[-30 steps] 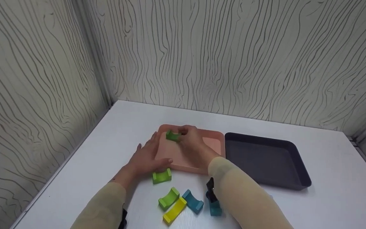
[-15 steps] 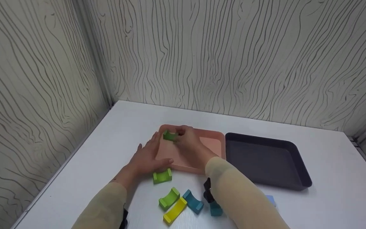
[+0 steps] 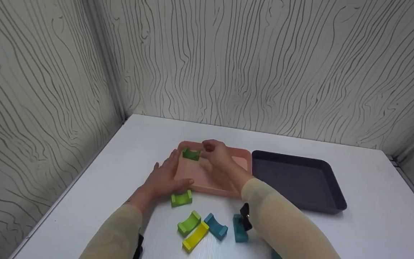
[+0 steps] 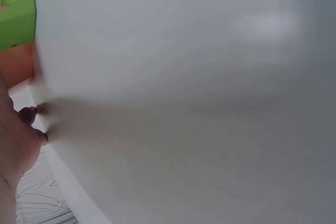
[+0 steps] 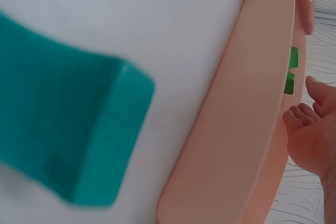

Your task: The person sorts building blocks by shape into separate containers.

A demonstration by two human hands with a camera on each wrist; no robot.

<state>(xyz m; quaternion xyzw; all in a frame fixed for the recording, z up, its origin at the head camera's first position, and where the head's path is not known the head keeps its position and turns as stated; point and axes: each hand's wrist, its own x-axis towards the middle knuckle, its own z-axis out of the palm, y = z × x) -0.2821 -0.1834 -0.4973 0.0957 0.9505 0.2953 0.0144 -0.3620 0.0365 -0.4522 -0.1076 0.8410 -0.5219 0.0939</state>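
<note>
A dark green block (image 3: 191,154) with a curved hollow sits inside the pink tray (image 3: 194,174), near its back left corner. Just right of that block is my right hand (image 3: 218,156), its fingers loosely curled; the right wrist view shows a gap between these fingers and the green block (image 5: 291,80). My left hand (image 3: 163,180) rests along the tray's left side, fingers straight and thumb over the front left corner. A light green block (image 3: 182,199) lies on the table below that thumb.
A dark grey tray (image 3: 297,181) stands against the pink one on the right. Toward me lie another light green block (image 3: 189,223), a yellow block (image 3: 196,237), a blue block (image 3: 216,227) and a teal block (image 3: 240,235), partly under my right forearm. Patterned walls (image 3: 228,64) enclose the table.
My right hand moved the dark green block a little left in the pink tray, then let it go and drew slightly right. The left hand stayed in place.
</note>
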